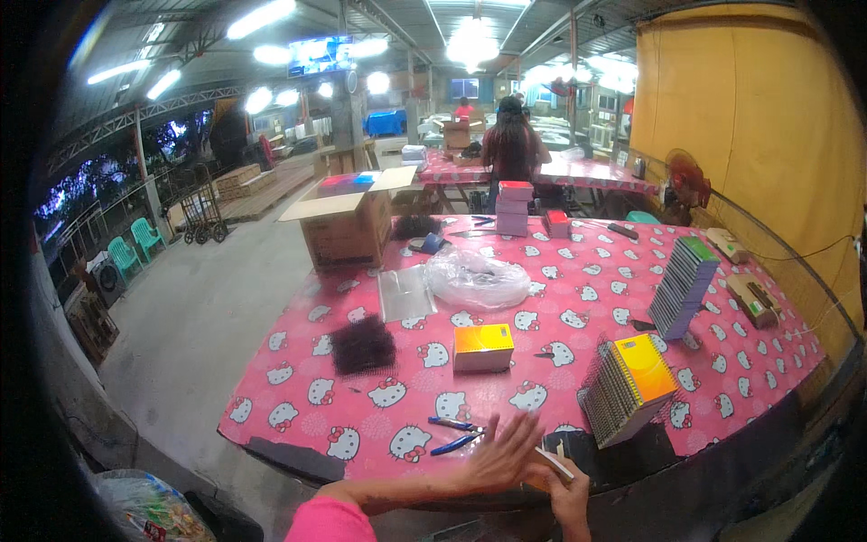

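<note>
My right hand (567, 495) is closed on the edge of a thin notebook (553, 462) at the table's near edge. The fingers of my left hand (511, 449) are stretched out flat over its left side, hiding much of it. Just left of that hand lie blue-handled pliers (456, 436). Beyond my right hand stands a tall stack of yellow-covered spiral notebooks (643, 379). Farther off is a smaller yellow-topped stack (483, 350). A pile of black binding coils (363, 345) lies to the left.
A pink patterned cloth covers the table (298, 379). On it are a clear plastic bag (477, 280), an open cardboard box (348, 226), a green-topped notebook stack (684, 287) and red-topped stacks (513, 210). Another person (511, 149) is at a farther table; a red fan (686, 176) stands right.
</note>
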A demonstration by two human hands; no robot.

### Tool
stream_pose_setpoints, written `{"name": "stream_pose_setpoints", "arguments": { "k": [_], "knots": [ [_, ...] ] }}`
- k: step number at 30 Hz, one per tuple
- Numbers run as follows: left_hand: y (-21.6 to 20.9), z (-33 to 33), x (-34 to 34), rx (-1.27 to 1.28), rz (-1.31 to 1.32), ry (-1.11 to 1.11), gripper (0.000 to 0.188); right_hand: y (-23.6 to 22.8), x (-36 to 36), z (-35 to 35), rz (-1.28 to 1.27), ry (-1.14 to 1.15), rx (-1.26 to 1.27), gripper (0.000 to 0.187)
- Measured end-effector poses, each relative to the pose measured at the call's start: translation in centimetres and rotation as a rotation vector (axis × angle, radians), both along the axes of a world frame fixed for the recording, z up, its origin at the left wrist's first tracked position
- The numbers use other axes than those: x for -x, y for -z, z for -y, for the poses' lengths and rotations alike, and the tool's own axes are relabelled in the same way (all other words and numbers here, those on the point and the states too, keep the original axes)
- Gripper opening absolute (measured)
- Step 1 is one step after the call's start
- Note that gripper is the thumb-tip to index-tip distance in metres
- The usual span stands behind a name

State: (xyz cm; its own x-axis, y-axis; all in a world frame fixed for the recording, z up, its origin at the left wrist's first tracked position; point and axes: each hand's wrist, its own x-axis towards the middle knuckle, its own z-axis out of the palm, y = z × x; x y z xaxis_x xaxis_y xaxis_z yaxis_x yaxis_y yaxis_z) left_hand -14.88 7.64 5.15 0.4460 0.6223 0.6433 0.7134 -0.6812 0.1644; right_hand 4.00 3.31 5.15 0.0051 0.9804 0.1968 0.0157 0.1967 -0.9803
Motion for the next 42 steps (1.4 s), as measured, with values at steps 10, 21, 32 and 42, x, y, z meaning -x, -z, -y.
{"name": "stream_pose_setpoints", "arguments": {
  "k": [10, 21, 32, 42],
  "knots": [
    [-2.8, -0.8, -0.7, -0.064, -0.109, 0.018, 0.089, -3.0, 1.1, 0.7, -0.002, -0.036, -0.029, 0.025],
    [-1.2, 1.6, -1.1, 0.054, -0.091, 0.23, 0.092, -4.1, 0.5, 0.5, -0.136, 0.049, 0.078, 0.025],
    [1.0, 4.7, -1.6, 0.152, 0.021, 0.341, 0.087, -3.7, 0.4, 0.2, -0.178, -0.029, 0.056, 0.026],
    [-4.9, -2.2, -0.5, 0.171, -0.181, 0.353, 0.037, -2.0, -1.4, 0.0, -0.089, -0.169, 0.138, 0.02]
  ]
}}
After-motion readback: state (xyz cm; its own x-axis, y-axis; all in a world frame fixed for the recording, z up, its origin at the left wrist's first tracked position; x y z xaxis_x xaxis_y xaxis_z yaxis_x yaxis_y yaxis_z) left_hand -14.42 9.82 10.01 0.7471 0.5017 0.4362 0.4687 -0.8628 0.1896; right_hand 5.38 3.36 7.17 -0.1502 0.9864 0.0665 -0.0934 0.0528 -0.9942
